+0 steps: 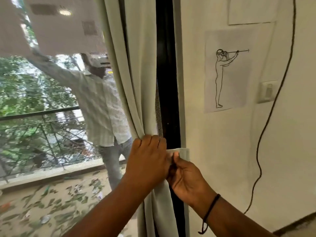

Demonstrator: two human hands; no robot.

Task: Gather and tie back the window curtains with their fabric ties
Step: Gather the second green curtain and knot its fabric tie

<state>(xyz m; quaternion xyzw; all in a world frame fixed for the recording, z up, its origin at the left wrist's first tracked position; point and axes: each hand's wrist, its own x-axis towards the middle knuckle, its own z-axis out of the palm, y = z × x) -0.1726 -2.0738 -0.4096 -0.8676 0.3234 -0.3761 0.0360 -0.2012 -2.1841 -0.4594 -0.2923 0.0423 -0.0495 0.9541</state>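
Sandy balcony floor (56, 199) beyond the glass, scattered dry leaves (56, 201), scraps of litter (45, 218)

Curtain (136, 65): top and hem cut off by frame edges. Fabric tie (183, 153): mostly hidden behind left hand (148, 158) and right hand (184, 177). Glass reflection (95, 100): blurred.

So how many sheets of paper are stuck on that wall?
2. One sheet with a line drawing of a standing figure hangs right of the window frame; a blank sheet sits above it, cut off by the picture's top edge. More may hang outside the view.
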